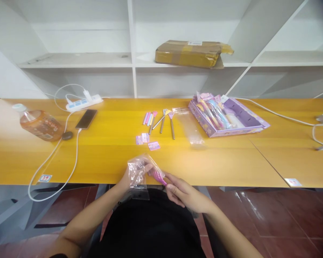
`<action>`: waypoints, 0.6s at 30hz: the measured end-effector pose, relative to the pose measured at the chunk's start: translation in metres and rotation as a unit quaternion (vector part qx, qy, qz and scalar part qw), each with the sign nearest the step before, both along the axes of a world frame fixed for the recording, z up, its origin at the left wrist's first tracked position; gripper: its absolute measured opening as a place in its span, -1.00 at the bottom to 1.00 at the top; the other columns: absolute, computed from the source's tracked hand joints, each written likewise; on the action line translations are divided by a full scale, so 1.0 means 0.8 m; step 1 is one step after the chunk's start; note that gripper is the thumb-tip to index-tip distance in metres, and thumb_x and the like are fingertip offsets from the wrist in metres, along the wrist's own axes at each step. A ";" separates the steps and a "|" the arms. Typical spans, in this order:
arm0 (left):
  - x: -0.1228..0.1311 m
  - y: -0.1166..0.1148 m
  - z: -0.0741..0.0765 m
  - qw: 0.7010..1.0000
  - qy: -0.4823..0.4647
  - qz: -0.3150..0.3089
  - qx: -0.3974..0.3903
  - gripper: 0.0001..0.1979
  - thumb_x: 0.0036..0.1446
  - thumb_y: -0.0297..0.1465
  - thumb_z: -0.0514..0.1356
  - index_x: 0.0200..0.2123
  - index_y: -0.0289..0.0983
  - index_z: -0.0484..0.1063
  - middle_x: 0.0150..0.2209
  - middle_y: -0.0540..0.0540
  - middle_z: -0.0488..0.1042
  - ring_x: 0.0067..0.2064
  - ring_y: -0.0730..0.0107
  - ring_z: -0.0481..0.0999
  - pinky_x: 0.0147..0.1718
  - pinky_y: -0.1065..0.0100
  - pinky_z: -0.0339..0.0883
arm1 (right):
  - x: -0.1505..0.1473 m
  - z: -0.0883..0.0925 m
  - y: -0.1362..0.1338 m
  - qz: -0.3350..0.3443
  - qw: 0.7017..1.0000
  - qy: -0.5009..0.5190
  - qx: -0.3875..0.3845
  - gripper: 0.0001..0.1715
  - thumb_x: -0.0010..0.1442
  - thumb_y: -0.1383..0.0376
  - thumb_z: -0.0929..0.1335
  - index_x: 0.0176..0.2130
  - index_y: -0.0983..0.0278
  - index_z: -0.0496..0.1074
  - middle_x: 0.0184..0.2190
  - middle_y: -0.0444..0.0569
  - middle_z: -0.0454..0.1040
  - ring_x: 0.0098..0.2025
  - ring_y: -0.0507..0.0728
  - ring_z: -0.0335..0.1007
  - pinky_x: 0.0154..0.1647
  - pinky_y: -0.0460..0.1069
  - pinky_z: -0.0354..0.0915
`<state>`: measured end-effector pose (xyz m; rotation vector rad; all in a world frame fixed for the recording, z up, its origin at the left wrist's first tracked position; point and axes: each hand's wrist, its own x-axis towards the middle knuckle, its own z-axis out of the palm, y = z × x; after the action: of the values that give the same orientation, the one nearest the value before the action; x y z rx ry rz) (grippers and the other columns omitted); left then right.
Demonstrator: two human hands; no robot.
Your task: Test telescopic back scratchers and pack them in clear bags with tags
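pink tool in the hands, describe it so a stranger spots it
At the near edge of the yellow table, the left hand holds a clear bag. The right hand pinches the pink tool poking from it, the only tool not lying on the tabletop.

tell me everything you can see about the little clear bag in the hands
The clear bag is small, thin, crinkled see-through plastic with pale printed specks. It is held over the near edge of the yellow table, crumpled, pinched by the left hand. A pink item, seemingly partly inside it, sticks out toward the right hand, which grips it.
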<state>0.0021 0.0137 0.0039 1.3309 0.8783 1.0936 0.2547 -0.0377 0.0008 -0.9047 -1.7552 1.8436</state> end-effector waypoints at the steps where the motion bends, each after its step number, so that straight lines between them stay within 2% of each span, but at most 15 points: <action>1: -0.001 -0.001 0.003 1.000 0.013 -0.021 0.008 -0.60 0.28 -0.02 0.43 -0.34 -0.26 0.63 -0.34 -0.12 0.60 -0.31 0.25 0.58 -0.23 0.24 0.46 | 0.000 0.000 0.000 -0.001 1.000 0.001 -0.002 -0.27 0.65 -0.07 0.17 0.56 0.25 0.08 -0.52 -0.30 0.24 -0.57 -0.01 0.08 -0.48 -0.06 0.14; 5: -0.005 -0.006 0.012 0.995 0.049 -0.076 0.034 -0.65 0.29 -0.07 0.43 -0.28 -0.27 0.68 -0.30 -0.14 0.61 -0.24 0.24 0.59 -0.17 0.25 0.46 | -0.002 -0.002 -0.002 -0.009 1.000 0.003 0.000 -0.28 0.65 -0.04 0.18 0.56 0.24 0.07 -0.54 -0.32 0.21 -0.58 -0.01 0.06 -0.48 -0.07 0.12; 9: -0.008 -0.011 0.008 0.993 0.076 -0.085 0.022 -0.71 0.22 -0.12 0.49 -0.24 -0.25 0.71 -0.22 -0.14 0.63 -0.18 0.22 0.59 -0.11 0.26 0.47 | -0.009 -0.001 -0.004 -0.036 0.999 0.009 -0.006 -0.27 0.64 -0.05 0.20 0.57 0.22 0.06 -0.52 -0.32 0.18 -0.56 -0.02 0.06 -0.47 -0.07 0.10; 11: -0.009 -0.011 0.002 0.995 0.071 -0.071 0.007 -0.69 0.18 -0.12 0.52 -0.26 -0.26 0.70 -0.22 -0.15 0.64 -0.17 0.22 0.59 -0.10 0.24 0.48 | -0.011 0.001 -0.004 -0.051 0.999 0.016 -0.009 -0.23 0.62 -0.06 0.23 0.57 0.22 0.05 -0.48 -0.31 0.19 -0.55 -0.02 0.09 -0.46 -0.07 0.12; 12: -0.008 -0.011 -0.001 0.997 0.055 -0.046 -0.005 -0.66 0.16 -0.09 0.53 -0.28 -0.27 0.69 -0.24 -0.15 0.63 -0.18 0.22 0.59 -0.10 0.24 0.49 | -0.011 0.002 -0.004 -0.055 0.998 0.017 -0.010 -0.21 0.61 -0.07 0.24 0.58 0.22 0.03 -0.46 -0.30 0.20 -0.54 -0.02 0.11 -0.45 -0.07 0.14; 14: -0.006 -0.009 -0.009 0.997 -0.014 0.046 -0.055 -0.57 0.08 -0.03 0.56 -0.28 -0.27 0.64 -0.27 -0.12 0.62 -0.22 0.25 0.59 -0.15 0.25 0.52 | -0.009 0.006 -0.004 -0.059 0.998 0.003 -0.009 -0.20 0.60 -0.09 0.26 0.57 0.20 0.06 -0.43 -0.28 0.23 -0.52 -0.02 0.14 -0.42 -0.07 0.19; 16: -0.004 -0.006 -0.013 0.977 -0.110 0.140 -0.120 -0.49 -0.03 0.00 0.61 -0.26 -0.25 0.59 -0.28 -0.07 0.60 -0.25 0.31 0.59 -0.19 0.28 0.55 | -0.006 0.010 -0.004 -0.069 0.997 -0.028 0.006 -0.27 0.60 -0.10 0.26 0.51 0.20 0.18 -0.40 -0.23 0.28 -0.48 0.00 0.18 -0.41 -0.06 0.21; 18: -0.001 -0.003 -0.013 0.952 -0.183 0.181 -0.167 -0.44 -0.13 -0.05 0.67 -0.20 -0.23 0.59 -0.27 -0.02 0.60 -0.27 0.38 0.59 -0.19 0.32 0.56 | -0.002 0.013 -0.003 -0.087 0.994 -0.059 0.036 -0.39 0.60 -0.11 0.25 0.35 0.21 0.37 -0.36 -0.17 0.33 -0.42 0.03 0.21 -0.39 -0.06 0.22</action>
<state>0.0014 0.0111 -0.0063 0.6712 0.9940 1.3506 0.2528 -0.0399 0.0111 -1.1200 -1.7396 1.6373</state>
